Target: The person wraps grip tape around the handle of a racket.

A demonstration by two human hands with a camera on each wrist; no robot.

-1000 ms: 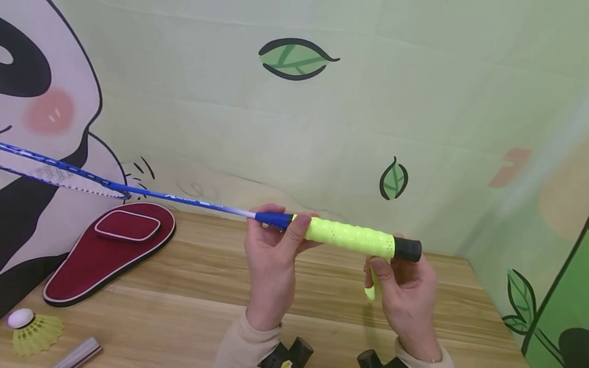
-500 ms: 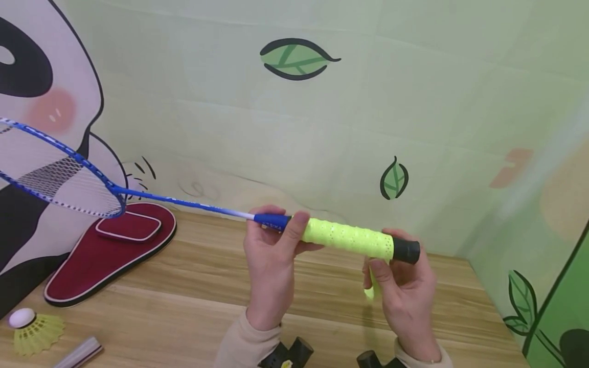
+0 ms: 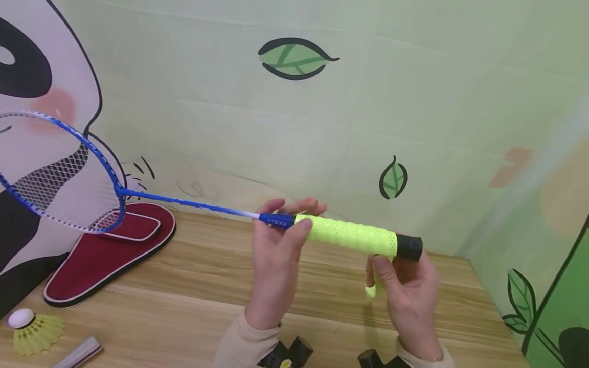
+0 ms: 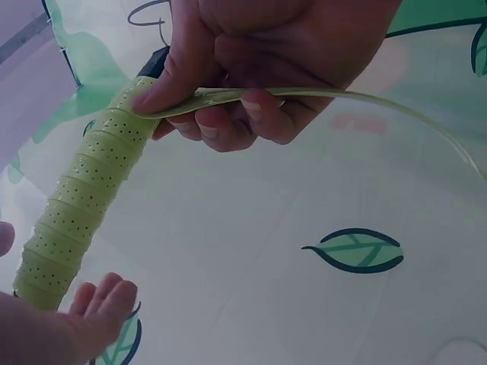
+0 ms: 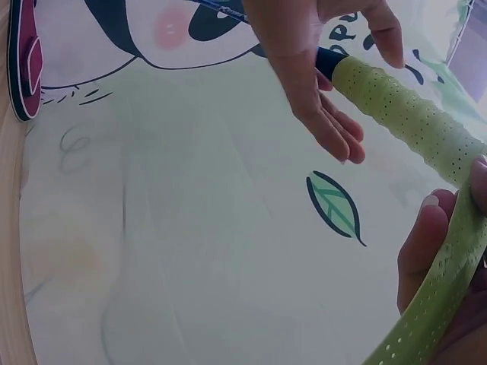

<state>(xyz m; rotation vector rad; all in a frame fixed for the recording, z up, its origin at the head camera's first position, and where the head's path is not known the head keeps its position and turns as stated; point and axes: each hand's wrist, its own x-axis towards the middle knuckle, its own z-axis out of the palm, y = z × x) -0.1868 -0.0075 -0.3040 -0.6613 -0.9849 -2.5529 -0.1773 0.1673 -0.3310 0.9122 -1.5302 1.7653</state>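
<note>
A blue badminton racket (image 3: 188, 202) is held above the table, its strung head to the left. Yellow-green perforated overgrip tape (image 3: 349, 236) winds round the handle in overlapping turns, short of the black butt end (image 3: 409, 247). My left hand (image 3: 276, 266) bears the handle near the blue cone, thumb and fingers extended and apart around it. At the butt end my right hand (image 3: 411, 301) pinches the tape between thumb and fingers against the handle. The unwound tape tail (image 5: 434, 304) trails away from that hand, and in the left wrist view it curves off to the right.
On the wooden table (image 3: 184, 296) lie a dark red racket-shaped case (image 3: 106, 260) at the left, a yellow shuttlecock (image 3: 34, 332) and a striped silvery piece (image 3: 78, 353) near the front. A printed backdrop (image 3: 294, 122) stands behind the table.
The racket has turned about its shaft, so its strung face shows much wider. My left hand's fingers have loosened and straightened behind the handle. The right hand keeps its pinch on the tape.
</note>
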